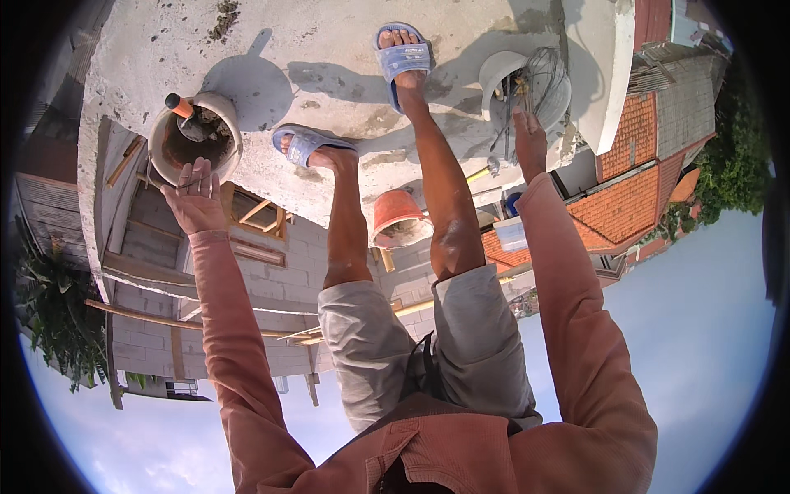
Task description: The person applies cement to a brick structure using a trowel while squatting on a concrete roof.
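My left hand point(196, 199) is palm up with its fingers stretched out, holding nothing. It is at the near rim of a pale round bucket point(233, 123) on the left. Inside that bucket, a trowel point(183, 109) with an orange-and-black handle leans against the wall. On the right, my right hand point(530, 146) shows edge-on, its fingers extended and nothing visible in them. It overlaps the near side of a whitish bucket point(496, 74), which contains a coil of thin wire point(545, 74) and some tools too jumbled to make out.
I stand in blue sandals point(403, 59) on a rough concrete slab point(346, 33) with broken edges. An orange bucket point(397, 207) sits behind my legs near an edge. Below are a block wall point(288, 284) and wooden frames. Tiled roofs point(629, 140) lie beyond the right edge.
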Demonstrator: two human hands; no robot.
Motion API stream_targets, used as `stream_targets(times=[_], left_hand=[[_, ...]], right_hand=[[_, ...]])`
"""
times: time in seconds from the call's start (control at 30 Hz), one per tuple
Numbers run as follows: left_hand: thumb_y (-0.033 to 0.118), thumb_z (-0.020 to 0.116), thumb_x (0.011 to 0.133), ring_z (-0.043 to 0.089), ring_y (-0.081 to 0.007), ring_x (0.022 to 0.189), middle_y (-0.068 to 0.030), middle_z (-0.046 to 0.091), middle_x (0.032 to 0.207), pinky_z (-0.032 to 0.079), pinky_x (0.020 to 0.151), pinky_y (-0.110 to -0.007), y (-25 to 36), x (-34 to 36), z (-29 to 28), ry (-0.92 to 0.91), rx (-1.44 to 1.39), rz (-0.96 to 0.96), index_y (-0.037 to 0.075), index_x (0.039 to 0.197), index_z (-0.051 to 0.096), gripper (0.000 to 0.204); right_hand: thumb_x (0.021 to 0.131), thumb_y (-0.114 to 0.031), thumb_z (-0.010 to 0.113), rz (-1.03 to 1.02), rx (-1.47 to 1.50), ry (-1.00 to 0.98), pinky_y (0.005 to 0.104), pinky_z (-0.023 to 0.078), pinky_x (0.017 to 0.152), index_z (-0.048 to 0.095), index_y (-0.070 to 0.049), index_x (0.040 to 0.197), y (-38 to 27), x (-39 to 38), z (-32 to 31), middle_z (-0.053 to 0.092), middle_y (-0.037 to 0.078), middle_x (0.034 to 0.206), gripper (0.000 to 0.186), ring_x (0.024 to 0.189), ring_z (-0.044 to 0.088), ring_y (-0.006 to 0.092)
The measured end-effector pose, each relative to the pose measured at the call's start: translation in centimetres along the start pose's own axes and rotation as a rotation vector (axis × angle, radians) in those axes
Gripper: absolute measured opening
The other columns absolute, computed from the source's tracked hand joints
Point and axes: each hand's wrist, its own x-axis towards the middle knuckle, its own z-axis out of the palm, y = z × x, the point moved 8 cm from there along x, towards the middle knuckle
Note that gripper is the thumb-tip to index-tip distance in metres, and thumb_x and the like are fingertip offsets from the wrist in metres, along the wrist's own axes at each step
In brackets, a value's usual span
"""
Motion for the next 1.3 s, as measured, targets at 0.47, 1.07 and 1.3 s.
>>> stream_targets(times=[0.47,1.07,1.3], left_hand=[[0.059,0.068,0.090,0.059,-0.0356,0.118,-0.0139,0.067,0.102,0.042,0.108,-0.058,-6.2,-3.8,-4.5,0.209,-0.622,0.014,0.004,0.095,0.060,0.056],[0.057,0.056,0.099,0.062,-0.0240,0.113,-0.0085,0.067,0.096,0.046,0.101,-0.042,-22.4,-25.5,-13.0,0.447,-1.190,-0.209,0.013,0.090,0.055,0.045],[0.048,0.055,0.103,0.064,-0.0257,0.106,-0.0079,0.064,0.085,0.048,0.102,-0.042,-30.9,-36.6,-14.2,0.756,-1.422,-0.308,0.013,0.086,0.051,0.039]], right_hand=[[0.099,-0.034,0.062,0.365,0.668,0.033,0.0340,0.054,0.068,0.058,-0.013,0.096,-0.2,0.2,-1.4,0.054,-0.001,0.076,0.022,0.067,0.058,0.0177],[0.103,-0.036,0.058,-0.469,-0.154,-0.513,0.0238,0.039,0.073,0.057,-0.010,0.086,-36.1,-19.0,9.9,0.047,-0.003,0.077,0.031,0.075,0.046,0.0080],[0.102,-0.051,0.051,-1.035,-0.909,-0.487,0.0357,0.046,0.089,0.066,0.003,0.114,-49.9,-16.6,23.9,0.070,0.013,0.099,0.057,0.097,0.065,0.0234]])
